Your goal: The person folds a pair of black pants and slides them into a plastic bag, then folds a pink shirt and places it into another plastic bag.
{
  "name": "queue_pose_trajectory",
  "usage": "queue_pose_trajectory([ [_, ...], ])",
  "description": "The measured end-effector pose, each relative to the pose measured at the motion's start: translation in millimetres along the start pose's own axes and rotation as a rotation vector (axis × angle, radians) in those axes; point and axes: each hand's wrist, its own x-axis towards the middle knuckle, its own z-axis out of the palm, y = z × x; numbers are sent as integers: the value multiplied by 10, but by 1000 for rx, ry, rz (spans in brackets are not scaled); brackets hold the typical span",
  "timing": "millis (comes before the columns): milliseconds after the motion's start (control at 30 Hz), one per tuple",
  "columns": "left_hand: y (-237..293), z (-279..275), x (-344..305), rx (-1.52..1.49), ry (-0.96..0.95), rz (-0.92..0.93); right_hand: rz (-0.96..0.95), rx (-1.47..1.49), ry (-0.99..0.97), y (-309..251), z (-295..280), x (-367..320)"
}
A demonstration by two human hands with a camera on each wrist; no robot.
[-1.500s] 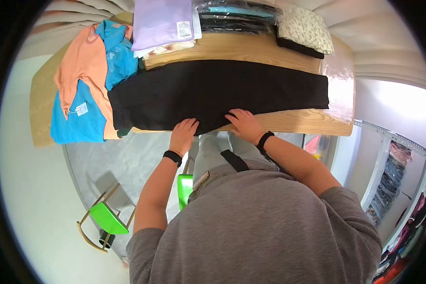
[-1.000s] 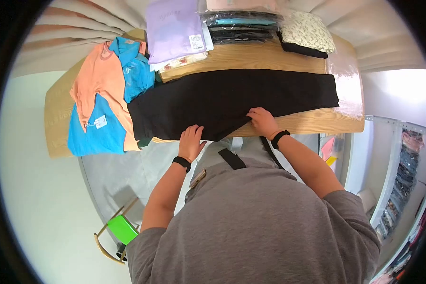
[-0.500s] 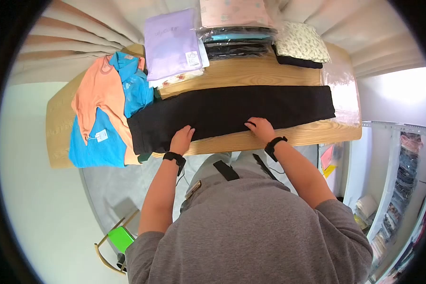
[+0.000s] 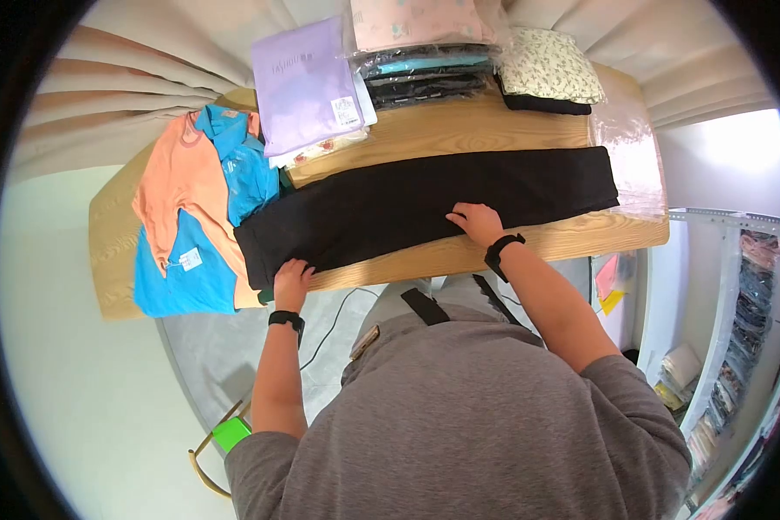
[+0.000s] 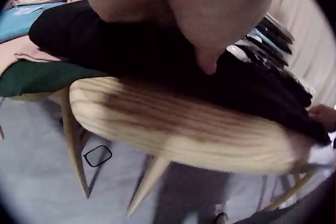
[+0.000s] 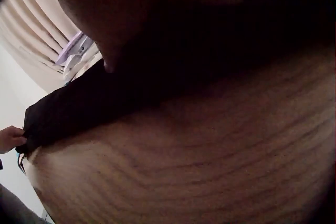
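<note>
Black trousers (image 4: 433,191), folded into a long strip, lie across the wooden table (image 4: 546,234). My left hand (image 4: 291,286) rests on their near edge beside the left end. In the left wrist view its thumb (image 5: 209,58) lies over the black cloth, apart from the other fingers, whose tips are hidden. Farther right, my right hand (image 4: 478,223) rests on the near edge about midway along the strip, thumb spread to the left. The right wrist view shows this hand only as a dark shape over the cloth, with the left hand at the far corner.
At the left lie an orange top (image 4: 182,156) and blue garments (image 4: 178,282) with a paper tag. Behind the trousers stand a bagged purple garment (image 4: 308,87), a stack of bagged clothes (image 4: 425,74) and a floral folded piece (image 4: 550,65). Clear plastic (image 4: 628,165) covers the right end.
The trousers' near flap has been folded back, narrowing the strip and straightening its near edge. My left hand has slid left toward the end; the right hand stays near the middle.
</note>
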Motion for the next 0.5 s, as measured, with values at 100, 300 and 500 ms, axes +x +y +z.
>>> queue_pose_trajectory([
  [100, -66, 36, 76, 6, -140, -230, -69, 112, 0, 76, 60, 14],
  [300, 1095, -57, 528, -36, 97, 222, -43, 31, -11, 59, 82, 96],
  [500, 1508, 446, 637, 132, -190, 150, -60, 18, -114, 104, -7, 76],
])
